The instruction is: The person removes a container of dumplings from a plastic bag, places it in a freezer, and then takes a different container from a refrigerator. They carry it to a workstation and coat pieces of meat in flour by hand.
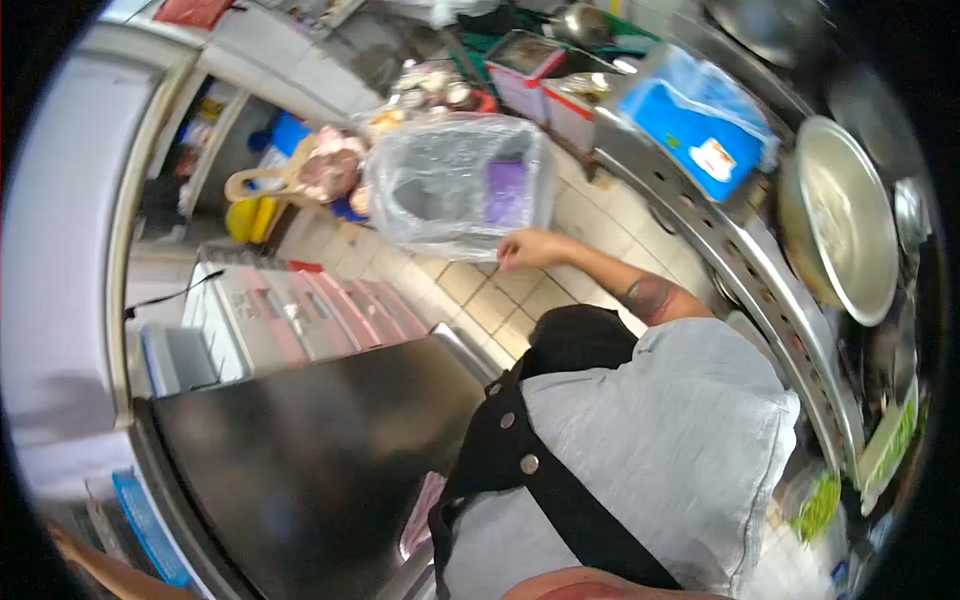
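My right hand [532, 249] reaches out over the floor, its fingers pinched together at the near rim of a clear plastic bag [400, 225]. That bag lines a wide bin or tub, and a purple item [507, 193] shows inside it. At the lower left edge of the head view, my left hand [75, 548] is partly cut off by the frame. Its fingers cannot be made out. Beside it is a blue-edged box or pack [150, 525]. A dark metal worktop [320, 440] lies between my two arms.
At right, a steel counter [740, 250] holds a blue pack [690, 120] and a large metal basin [838, 220]. Pink-and-white drawers [290, 315] stand at left. Beyond are a wooden-handled item [260, 185], raw meat-like pieces [333, 170] and crates [525, 75] on the tiled floor [490, 305].
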`<state>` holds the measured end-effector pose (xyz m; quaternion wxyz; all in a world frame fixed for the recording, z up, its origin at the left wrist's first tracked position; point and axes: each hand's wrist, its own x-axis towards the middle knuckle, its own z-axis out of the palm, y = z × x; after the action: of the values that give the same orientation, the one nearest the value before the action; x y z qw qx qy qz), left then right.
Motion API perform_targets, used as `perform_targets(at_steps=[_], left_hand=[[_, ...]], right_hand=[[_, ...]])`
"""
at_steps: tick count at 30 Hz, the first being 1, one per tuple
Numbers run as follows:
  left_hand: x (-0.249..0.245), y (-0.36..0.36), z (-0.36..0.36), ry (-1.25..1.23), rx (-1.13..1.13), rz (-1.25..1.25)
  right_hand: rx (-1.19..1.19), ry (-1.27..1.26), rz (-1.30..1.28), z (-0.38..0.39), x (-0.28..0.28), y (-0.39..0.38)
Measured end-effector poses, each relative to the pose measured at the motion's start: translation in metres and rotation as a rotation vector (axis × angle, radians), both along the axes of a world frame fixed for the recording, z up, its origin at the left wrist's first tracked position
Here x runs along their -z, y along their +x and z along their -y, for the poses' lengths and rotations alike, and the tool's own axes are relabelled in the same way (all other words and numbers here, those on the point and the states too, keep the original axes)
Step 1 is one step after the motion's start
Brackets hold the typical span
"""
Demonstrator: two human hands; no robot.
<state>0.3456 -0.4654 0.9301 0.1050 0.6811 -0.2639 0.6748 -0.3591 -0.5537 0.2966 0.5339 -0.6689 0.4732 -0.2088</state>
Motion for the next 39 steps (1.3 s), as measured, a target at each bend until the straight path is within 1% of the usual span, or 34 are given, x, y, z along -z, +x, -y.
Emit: perform_targets(at_steps=[2, 4, 6, 7, 8, 9, 10, 11, 12, 13, 15, 16, 17, 18, 19, 20, 21, 22, 24, 26, 27, 28, 31, 33, 34, 35, 36, 37, 38, 39], left_hand=[[0.026, -0.065, 0.033, 0.069, 0.228, 0.108], [0.044, -0.127, 0.05, 0.127, 0.433, 0.221], [0.067, -0.201, 0.062, 0.192, 0.638, 0.326], [0.086, -0.242, 0.066, 0.234, 0.751, 0.368], [0.094, -0.274, 0.069, 0.274, 0.831, 0.405], [0.115, -0.316, 0.072, 0.328, 0.944, 0.426], [0.132, -0.349, 0.074, 0.382, 1.044, 0.435], [0.148, -0.38, 0.075, 0.448, 1.14, 0.432], [0.166, -0.406, 0.078, 0.529, 1.227, 0.416], [0.192, -0.442, 0.079, 0.629, 1.337, 0.384], [0.245, -0.497, 0.083, 0.865, 1.477, 0.276], [0.278, -0.522, 0.082, 1.045, 1.519, 0.155], [0.31, -0.542, 0.087, 1.171, 1.466, 0.091], [0.338, -0.566, 0.095, 1.349, 1.581, -0.148], [0.368, -0.587, 0.107, 1.499, 1.627, -0.384], [0.402, -0.607, 0.121, 1.644, 1.653, -0.63], [0.443, -0.626, 0.139, 1.816, 1.617, -0.853], [0.479, -0.647, 0.157, 1.986, 1.554, -1.08], [0.528, -0.714, 0.166, 2.111, 1.725, -1.223], [0.564, -0.786, 0.169, 2.168, 1.702, -1.744], [0.576, -0.817, 0.167, 2.168, 1.693, -1.777], [0.587, -0.844, 0.166, 2.167, 1.685, -1.81], [0.625, -0.902, 0.173, 2.1, 1.67, -1.777], [0.682, -0.922, 0.207, 1.93, 1.75, -1.367], [0.697, -0.934, 0.228, 1.834, 1.771, -1.169], [0.697, -0.946, 0.249, 1.803, 1.667, -1.31], [0.699, -0.951, 0.274, 1.793, 1.545, -1.436], [0.699, -0.961, 0.297, 1.758, 1.431, -1.565], [0.724, -0.969, 0.325, 1.776, 1.513, -1.538], [0.767, -0.979, 0.356, 1.791, 1.604, -1.508]], right_hand=[[0.377, -0.18, -0.086, -0.009, 0.012, -0.062], [0.769, -0.302, 0.111, -0.018, 0.018, -0.113], [1.14, -0.012, 0.415, -0.035, -0.005, -0.154], [1.256, -0.061, 0.524, -0.042, -0.003, -0.172], [1.401, -0.102, 0.647, -0.051, 0.003, -0.19], [1.589, -0.111, 0.541, -0.058, 0.011, -0.21], [1.757, -0.171, 0.38, -0.064, 0.027, -0.231], [1.992, -0.101, 0.059, -0.075, 0.044, -0.25], [2.126, -0.035, 0.037, -0.082, 0.076, -0.278], [2.2, 0.029, 0.088, -0.094, 0.082, -0.289], [2.157, 0.288, 0.235, -0.112, 0.108, -0.32], [2.101, 0.334, 0.409, -0.116, 0.107, -0.324], [2.036, 0.377, 0.579, -0.12, 0.101, -0.322], [1.962, 0.415, 0.749, -0.123, 0.096, -0.325], [1.849, 0.378, 0.833, -0.123, 0.106, -0.33], [1.843, 0.393, 0.9, -0.122, 0.103, -0.331], [1.836, 0.407, 0.97, -0.119, 0.099, -0.328], [1.862, 0.41, 0.983, -0.119, 0.098, -0.327], [1.915, 0.405, 1.014, -0.117, 0.096, -0.327], [1.878, 0.351, 1.076, -0.113, 0.107, -0.329], [1.859, 0.331, 1.098, -0.115, 0.111, -0.327], [1.783, 0.283, 1.156, -0.119, 0.11, -0.324], [1.855, 0.311, 1.207, -0.116, 0.102, -0.32], [1.825, 0.304, 1.149, -0.121, 0.093, -0.317], [1.796, 0.289, 1.139, -0.124, 0.094, -0.317], [1.769, 0.279, 1.128, -0.127, 0.095, -0.313], [1.713, 0.245, 1.079, -0.131, 0.076, -0.301], [1.662, 0.256, 1.087, -0.135, 0.074, -0.295], [1.614, 0.266, 1.094, -0.14, 0.072, -0.289], [1.566, 0.268, 1.101, -0.144, 0.07, -0.286]])
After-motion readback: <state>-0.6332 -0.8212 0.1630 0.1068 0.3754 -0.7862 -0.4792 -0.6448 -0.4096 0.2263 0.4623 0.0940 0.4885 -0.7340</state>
